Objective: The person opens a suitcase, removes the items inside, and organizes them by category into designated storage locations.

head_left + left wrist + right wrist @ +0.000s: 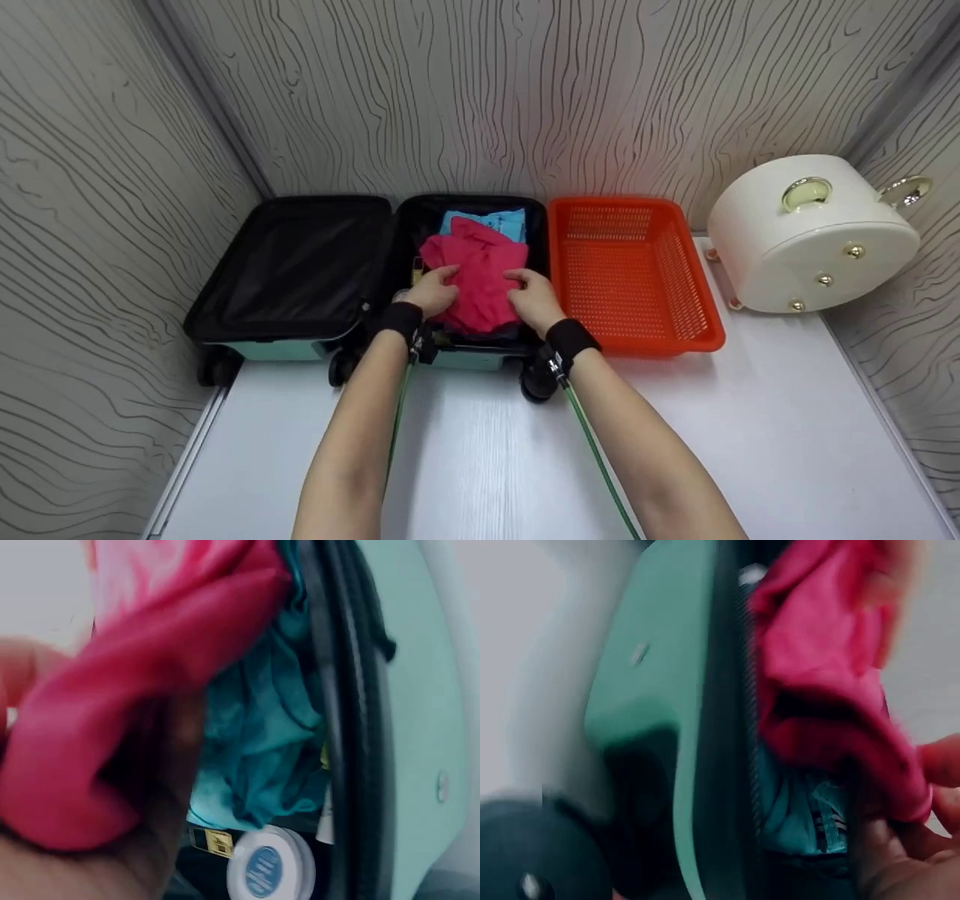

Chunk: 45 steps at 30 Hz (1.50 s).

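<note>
A crumpled pink-red cloth garment (484, 281) hangs between both hands over the packed half of an open mint-green suitcase (457, 360). My left hand (433, 291) grips its left edge, the cloth folding over the fingers in the left wrist view. On the opposite edge, my right hand (537, 300) pinches the cloth between thumb and fingers. Beneath it lie blue folded clothes (510, 223) and a teal cloth (262, 720). A round white container with a blue label (264, 870) sits in the suitcase near the left hand, beside a small gold-coloured item (217, 842).
The suitcase's black-lined other half (300, 262) lies open on the left. An orange-red plastic basket (637, 349) stands against the right side of the suitcase. Farther right is a cream rounded case (802, 240) with gold knobs. A patterned wall (480, 97) rises behind.
</note>
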Motion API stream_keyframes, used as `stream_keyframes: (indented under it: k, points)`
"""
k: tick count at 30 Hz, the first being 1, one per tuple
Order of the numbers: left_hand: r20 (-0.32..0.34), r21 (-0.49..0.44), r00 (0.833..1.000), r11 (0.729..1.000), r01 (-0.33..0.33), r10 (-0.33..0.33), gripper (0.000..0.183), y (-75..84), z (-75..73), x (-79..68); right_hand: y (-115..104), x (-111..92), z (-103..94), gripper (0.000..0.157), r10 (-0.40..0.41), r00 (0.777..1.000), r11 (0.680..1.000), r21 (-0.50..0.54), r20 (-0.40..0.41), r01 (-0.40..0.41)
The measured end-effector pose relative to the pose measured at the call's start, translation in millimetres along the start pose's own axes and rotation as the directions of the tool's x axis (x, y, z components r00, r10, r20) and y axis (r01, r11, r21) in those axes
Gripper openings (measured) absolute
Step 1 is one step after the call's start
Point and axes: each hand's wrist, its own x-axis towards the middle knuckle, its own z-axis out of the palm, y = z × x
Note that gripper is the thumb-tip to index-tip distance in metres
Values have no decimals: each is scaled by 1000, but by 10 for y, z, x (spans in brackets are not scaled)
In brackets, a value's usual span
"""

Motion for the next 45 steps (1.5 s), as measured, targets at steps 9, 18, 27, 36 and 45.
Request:
stream_keyframes:
  k: [9, 18, 27, 36, 45]
  points:
    - [20, 122, 995, 988, -96, 95, 58, 234, 46, 51, -29, 35, -314, 61, -104, 992, 988, -105, 72, 111]
    - [28, 176, 983, 967, -181, 179, 64, 659, 270, 225, -166, 38, -884, 66, -224, 974, 955, -194, 34, 226]
    - [106, 323, 964, 909, -264, 242, 70, 1153, 721, 438, -135, -36, -1601, 68, -271, 961, 913, -331, -56, 238]
    - [182, 536, 972, 814, -223, 146, 75, 1369, 1328, 645, 161, -179, -2026, 71, -205, 977, 855, -497, -62, 148]
    - [327, 549, 945, 818, -171, -22, 71, 1436, 1602, 739, 424, -192, -2108, 76, -32, 999, 768, -640, -11, 18]
